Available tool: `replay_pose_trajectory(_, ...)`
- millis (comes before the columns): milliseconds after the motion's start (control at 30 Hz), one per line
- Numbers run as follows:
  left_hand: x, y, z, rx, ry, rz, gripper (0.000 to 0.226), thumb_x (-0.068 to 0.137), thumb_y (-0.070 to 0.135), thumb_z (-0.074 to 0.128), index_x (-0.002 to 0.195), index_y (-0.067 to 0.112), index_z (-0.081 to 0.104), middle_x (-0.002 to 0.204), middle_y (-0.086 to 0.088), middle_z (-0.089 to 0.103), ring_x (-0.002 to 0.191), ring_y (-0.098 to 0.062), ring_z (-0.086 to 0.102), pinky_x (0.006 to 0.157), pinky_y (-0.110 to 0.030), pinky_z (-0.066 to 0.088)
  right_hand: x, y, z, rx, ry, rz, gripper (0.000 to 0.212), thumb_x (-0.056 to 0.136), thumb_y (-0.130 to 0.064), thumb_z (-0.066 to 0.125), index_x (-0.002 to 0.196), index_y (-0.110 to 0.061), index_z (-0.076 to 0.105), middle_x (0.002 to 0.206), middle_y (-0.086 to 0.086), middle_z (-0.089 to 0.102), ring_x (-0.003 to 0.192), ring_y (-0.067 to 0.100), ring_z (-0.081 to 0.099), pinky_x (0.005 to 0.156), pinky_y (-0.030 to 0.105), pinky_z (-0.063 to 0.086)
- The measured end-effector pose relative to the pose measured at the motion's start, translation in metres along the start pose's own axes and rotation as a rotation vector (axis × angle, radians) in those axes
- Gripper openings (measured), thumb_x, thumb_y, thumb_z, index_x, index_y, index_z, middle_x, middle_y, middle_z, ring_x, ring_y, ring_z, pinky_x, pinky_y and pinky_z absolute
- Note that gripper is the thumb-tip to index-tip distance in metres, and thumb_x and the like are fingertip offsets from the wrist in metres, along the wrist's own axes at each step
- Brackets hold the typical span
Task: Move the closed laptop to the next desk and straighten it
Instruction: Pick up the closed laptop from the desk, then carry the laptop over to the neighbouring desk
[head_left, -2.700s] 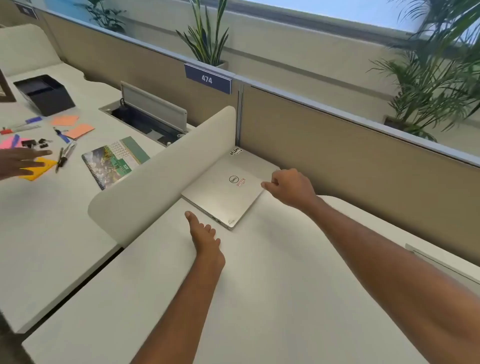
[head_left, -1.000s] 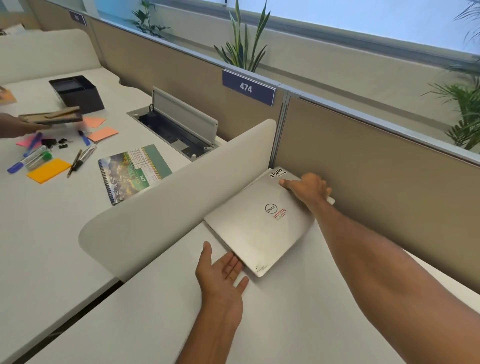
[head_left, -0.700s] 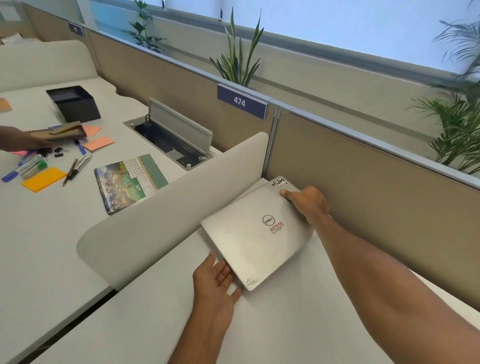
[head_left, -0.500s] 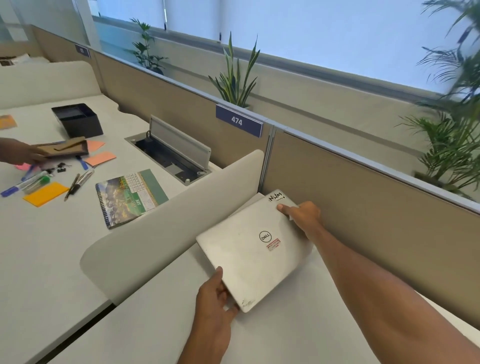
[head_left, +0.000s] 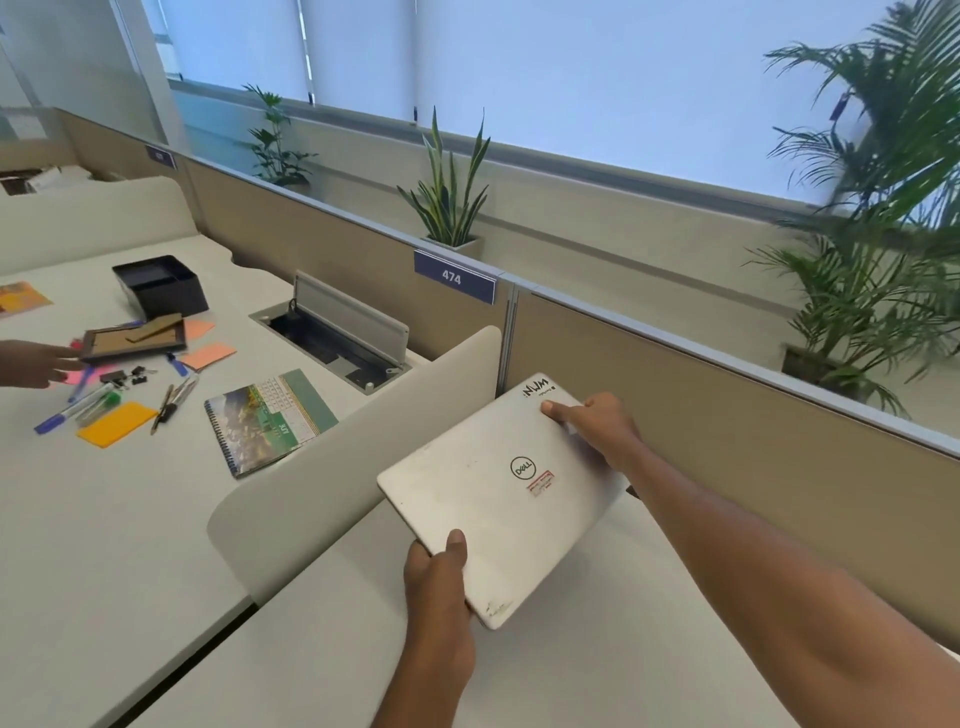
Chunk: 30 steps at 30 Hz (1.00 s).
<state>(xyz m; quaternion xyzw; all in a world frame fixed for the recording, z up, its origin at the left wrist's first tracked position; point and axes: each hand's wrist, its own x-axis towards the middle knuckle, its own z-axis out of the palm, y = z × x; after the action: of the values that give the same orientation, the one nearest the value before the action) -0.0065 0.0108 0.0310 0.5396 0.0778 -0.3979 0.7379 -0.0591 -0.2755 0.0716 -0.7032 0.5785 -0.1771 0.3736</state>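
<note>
A plain white desk (head_left: 597, 670) fills the near part of the view. Above it, a closed silver laptop (head_left: 498, 493) is held in the air, tilted, its far corner raised toward 1 o'clock. The near edge is gripped by the left hand (head_left: 436, 577), thumb laid on the lid and fingers hidden beneath. The far right corner is grasped by the right hand (head_left: 597, 426), fingers curled over the edge. A round logo and a small red sticker are seen on the lid, with a black-lettered sticker at the far corner.

At 10 o'clock, a curved pale divider (head_left: 332, 467) is set between this desk and the next desk (head_left: 104, 545). On that desk lie a spiral calendar (head_left: 270, 421), pens, sticky notes, binder clips, a black box (head_left: 161, 286) and an open cable hatch (head_left: 343, 332). Another person's hand (head_left: 31, 361) is seen at 9 o'clock, touching a picture frame (head_left: 135, 338).

Beyond, a tan partition (head_left: 727, 415) runs from 10 to 3 o'clock, bearing a blue plate (head_left: 453, 276) marked 474. Potted plants are lined up behind it, below windows covered by pale blinds.
</note>
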Motion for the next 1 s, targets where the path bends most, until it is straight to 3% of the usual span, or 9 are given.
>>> replay_pose_trajectory(233,-0.052,0.01,0.008,0.054,-0.025,0.035,0.014,0.11,0.01,0.061,0.12,0.017,0.068,0.118,-0.006,0.082,0.102,-0.027,0.079,0.084,-0.04,0.061,-0.042,0.002,-0.055,0.044,-0.014,-0.007,0.068,0.064,-0.07,0.089,0.059,-0.022,0.041,0.063,-0.005,0.05,0.058,0.02,0.047,0.056,0.033,0.03)
replay_pose_trajectory(367,-0.081,0.011,0.014,0.103,-0.027,0.059,0.006,0.11,0.014,0.063,0.112,0.018,0.066,0.115,-0.005,0.081,0.097,-0.028,0.077,0.079,-0.039,0.06,-0.072,0.009,-0.098,0.083,-0.073,-0.007,0.063,0.07,-0.068,0.089,0.066,-0.024,0.044,0.068,-0.004,0.054,0.062,0.02,0.049,0.058,0.034,0.029)
replay_pose_trajectory(600,-0.13,0.005,0.027,0.189,-0.071,0.063,0.007,0.108,0.023,0.068,0.112,0.018,0.065,0.111,-0.008,0.079,0.093,-0.032,0.076,0.076,-0.04,0.06,-0.133,0.038,-0.181,0.177,-0.219,0.02,0.043,0.084,-0.059,0.087,0.089,-0.017,0.076,0.094,0.004,0.085,0.077,0.023,0.078,0.07,0.029,0.054)
replay_pose_trajectory(667,-0.146,0.004,0.032,0.198,-0.104,0.048,0.009,0.107,0.023,0.069,0.114,0.018,0.067,0.111,-0.007,0.08,0.093,-0.032,0.076,0.075,-0.04,0.06,-0.151,0.051,-0.204,0.202,-0.255,0.02,0.047,0.086,-0.057,0.085,0.104,-0.014,0.081,0.101,0.005,0.086,0.093,0.025,0.084,0.08,0.031,0.058)
replay_pose_trajectory(1000,-0.243,-0.027,0.032,0.437,-0.317,0.009,0.019,0.106,0.02,0.069,0.124,0.014,0.074,0.108,-0.004,0.085,0.092,-0.027,0.077,0.072,-0.035,0.058,-0.289,0.151,-0.303,0.442,-0.174,0.123,0.037,0.096,-0.037,0.082,0.122,-0.01,0.079,0.11,0.01,0.086,0.093,0.029,0.083,0.075,0.033,0.067)
